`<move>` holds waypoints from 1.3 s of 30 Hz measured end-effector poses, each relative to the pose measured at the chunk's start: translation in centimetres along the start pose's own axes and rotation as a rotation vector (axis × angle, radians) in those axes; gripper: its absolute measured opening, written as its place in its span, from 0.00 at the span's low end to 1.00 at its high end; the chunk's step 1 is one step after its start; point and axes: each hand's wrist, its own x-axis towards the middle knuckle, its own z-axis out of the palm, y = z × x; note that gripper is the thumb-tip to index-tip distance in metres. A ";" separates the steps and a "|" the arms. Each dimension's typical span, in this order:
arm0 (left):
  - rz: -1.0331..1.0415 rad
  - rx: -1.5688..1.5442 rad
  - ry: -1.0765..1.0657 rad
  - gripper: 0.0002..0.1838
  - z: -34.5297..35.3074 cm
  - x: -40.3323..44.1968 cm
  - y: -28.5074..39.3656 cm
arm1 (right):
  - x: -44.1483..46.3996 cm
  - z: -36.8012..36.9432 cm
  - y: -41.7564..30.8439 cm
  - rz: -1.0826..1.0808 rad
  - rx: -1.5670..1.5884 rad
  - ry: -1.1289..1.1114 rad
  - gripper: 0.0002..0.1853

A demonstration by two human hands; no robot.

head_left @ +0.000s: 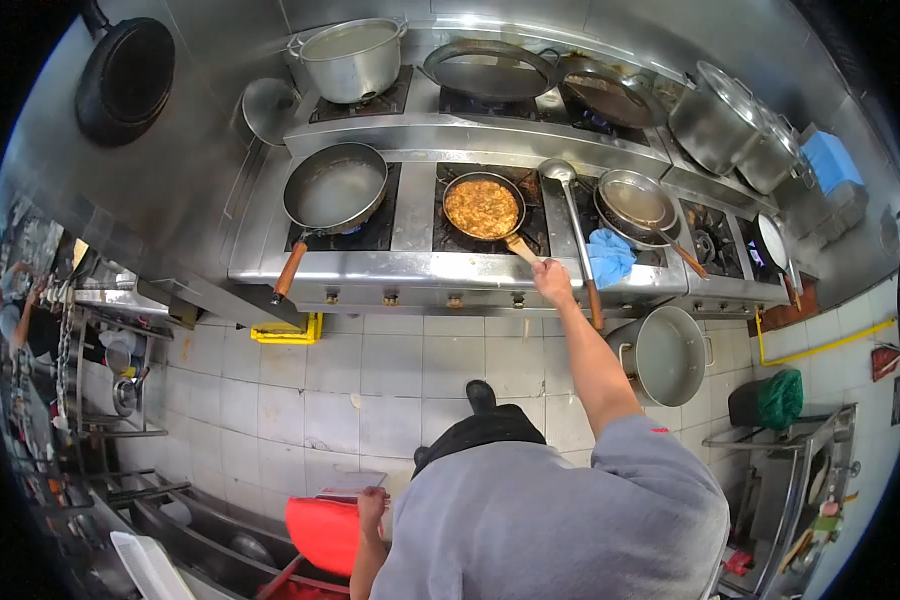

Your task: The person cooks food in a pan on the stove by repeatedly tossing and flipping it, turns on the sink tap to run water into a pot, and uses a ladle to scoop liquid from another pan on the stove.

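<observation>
My right hand (552,281) is closed around the pale handle (520,248) of a small frying pan. The pan rests on a front burner and holds a browned, lumpy omelette-like food (482,209). To the right of this hand lies a long-handled ladle (574,225), beside a crumpled blue cloth (610,256). My left hand (372,505) hangs low behind the body with its fingers curled. Close to it are a red plastic object (323,533) and a pale flat piece (350,484). What the left fingers hold, if anything, is hidden.
A large frying pan (336,187) stands on the front-left burner, its handle jutting past the stove edge. Pots and wide pans, including an aluminium pot (353,62), line the back. A big pot (670,356) sits on the floor at right. Another person (30,320) is at far left.
</observation>
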 end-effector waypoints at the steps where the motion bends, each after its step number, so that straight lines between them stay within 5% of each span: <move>1: -0.009 0.032 -0.007 0.10 -0.2 0.1 0.2 | -0.1 0.7 0.0 0.000 0.000 0.003 0.17; 3: -0.011 0.033 -0.014 0.10 0.0 0.1 0.9 | 0.1 2.7 0.2 -0.090 0.065 -0.110 0.20; 4: -0.024 0.033 -0.016 0.10 0.1 0.1 1.1 | -1.1 1.6 -2.3 0.202 0.440 -0.327 0.18; 7: 0.049 -0.024 -0.033 0.10 0.7 -0.1 0.9 | -0.8 3.1 -3.1 0.482 0.873 -0.461 0.17; 11: 0.077 0.051 -0.030 0.09 0.9 -2.0 3.8 | -0.4 1.2 -5.1 0.420 0.920 -0.469 0.18; 18: 0.203 -0.116 -0.010 0.07 0.7 -1.9 -1.4 | 0.8 -0.2 -5.5 0.171 0.574 -0.121 0.22; 20: 0.239 0.201 0.026 0.10 0.5 -3.4 0.0 | 1.3 -2.0 -7.0 0.106 0.521 -0.050 0.22; 24: 0.484 0.253 -0.094 0.11 0.4 4.1 -12.7 | 1.7 -10.4 -13.7 -0.151 0.313 0.234 0.24; 26: 0.088 0.064 -0.063 0.09 0.6 4.0 -12.2 | 2.2 -15.5 -17.6 -0.283 0.293 0.366 0.24; 29: 0.052 -0.014 -0.012 0.07 0.4 1.5 -6.5 | 7.0 -20.1 -20.5 -0.434 0.290 0.475 0.23; 35: 0.046 -0.043 0.018 0.09 0.1 -0.7 0.0 | 8.9 -20.5 -19.4 -0.039 0.879 -0.211 0.19; 39: 0.030 0.003 -0.070 0.09 -0.6 0.9 -1.2 | 4.6 -14.2 -14.6 0.020 1.030 -0.290 0.18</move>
